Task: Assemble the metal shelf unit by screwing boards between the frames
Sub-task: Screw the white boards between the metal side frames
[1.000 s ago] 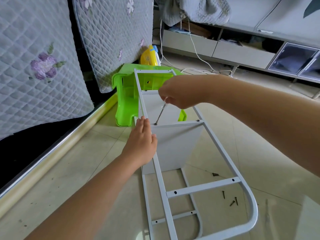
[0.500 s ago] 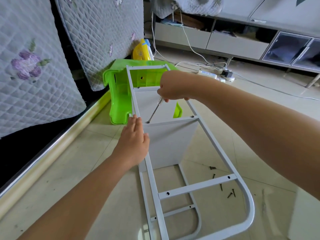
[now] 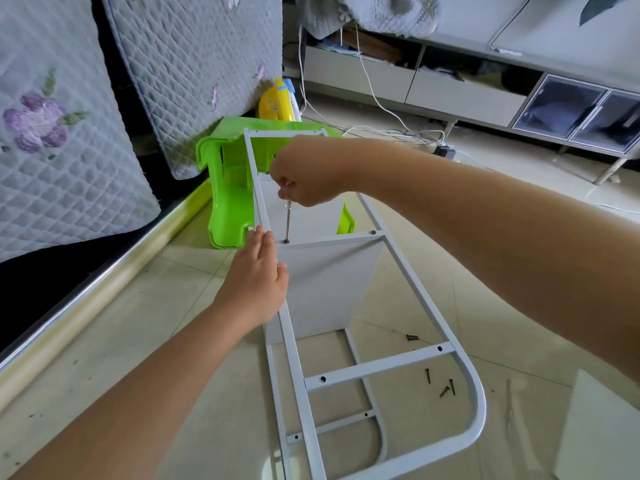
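Seen from above on a tiled floor (image 3: pixel 145 341): white metal frame (image 3: pixel 398 367) lying flat atop a second frame, a white board (image 3: pixel 325 289) standing on edge between the two beneath a crossbar. Right hand (image 3: pixel 308 174) curled around the handle of a screwdriver (image 3: pixel 288 221), fingers closed tight on it, shaft pointing straight down with tip seated in a screw at the crossbar's left end. Left hand (image 3: pixel 258 277) laid flat against the frame's left rail just below that joint, fingers straight and together, gripping nothing. One more screw head visible at the crossbar's right end. Loose dark screws (image 3: pixel 441 384) scattered on the tiles to the right of the frame, near its rounded end. Green plastic stool (image 3: pixel 225 188) tipped on its side under the far end of the frame, a yellow object behind it. Quilted floral mattress (image 3: pixel 62 133) leaning at left; low cabinet (image 3: pixel 467 91) and white cables across the background.
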Available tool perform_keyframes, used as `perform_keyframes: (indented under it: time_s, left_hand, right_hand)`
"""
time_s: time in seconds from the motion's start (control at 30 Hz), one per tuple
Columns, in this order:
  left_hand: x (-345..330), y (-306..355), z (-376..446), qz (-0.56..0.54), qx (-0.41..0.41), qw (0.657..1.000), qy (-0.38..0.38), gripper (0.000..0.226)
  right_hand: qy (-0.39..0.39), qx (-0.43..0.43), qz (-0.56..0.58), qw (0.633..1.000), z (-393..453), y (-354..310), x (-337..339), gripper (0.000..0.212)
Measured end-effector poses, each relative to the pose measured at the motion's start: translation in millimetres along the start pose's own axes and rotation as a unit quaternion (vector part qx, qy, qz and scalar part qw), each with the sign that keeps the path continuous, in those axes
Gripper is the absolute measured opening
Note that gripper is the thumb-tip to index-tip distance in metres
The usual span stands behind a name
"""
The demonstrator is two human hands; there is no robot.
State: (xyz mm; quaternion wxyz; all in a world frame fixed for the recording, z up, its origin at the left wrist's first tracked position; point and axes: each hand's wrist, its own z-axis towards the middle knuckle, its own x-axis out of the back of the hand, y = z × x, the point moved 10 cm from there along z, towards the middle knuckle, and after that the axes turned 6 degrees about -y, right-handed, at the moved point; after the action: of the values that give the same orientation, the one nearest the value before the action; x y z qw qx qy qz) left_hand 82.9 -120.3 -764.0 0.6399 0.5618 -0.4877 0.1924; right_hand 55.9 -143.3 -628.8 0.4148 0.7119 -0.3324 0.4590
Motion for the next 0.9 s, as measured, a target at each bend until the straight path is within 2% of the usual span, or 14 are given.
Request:
perform_keyframes:
  time_s: [0.1,0.2,0.27,0.4,0.5,0.7,0.8,0.9]
  left_hand:
    - [-1.0,0.1,-0.9,-0.008,-0.004,1.000,-0.001,0.054]
    - [-1.4,-0.7,-4.2,-0.008,-0.005,1.000,-0.002,0.054]
    - [-1.3,-1.4,-4.1,-0.008,-0.007,1.000,-0.001,0.054]
    - [-1.2,0.0,-1.8,-0.020,-0.008,1.000,0.004,0.054]
    - [-1.3,0.1,-1.5,-0.014,-0.003,1.000,0.003,0.054]
    - [-0.3,0.3,-1.8,-0.003,0.004,1.000,-0.002,0.053]
    - [2.7,0.9,1.6,0.001,0.008,1.000,-0.003,0.053]
    - [3.6,1.3,3.3,-0.001,0.016,1.000,-0.006,0.053]
  right_hand:
    - [-0.035,-0.065,0.073,0.995,8.2,24.7,-9.2,0.036]
    - [-0.074,-0.151,0.219,0.961,-1.6,51.3,-27.8,0.033]
    - [-0.084,-0.172,0.251,0.949,-9.9,54.1,-34.3,0.032]
    - [-0.090,-0.129,0.168,0.973,-15.5,41.4,-31.9,0.018]
    - [-0.090,-0.089,0.151,0.980,-20.3,33.1,-28.6,0.007]
    - [-0.004,-0.032,0.042,0.999,-23.9,11.0,-7.6,0.031]
    - [-0.002,-0.049,0.035,0.998,-20.8,6.9,-9.8,0.034]
    - [-0.018,-0.106,0.087,0.990,-16.1,13.6,-9.4,0.026]
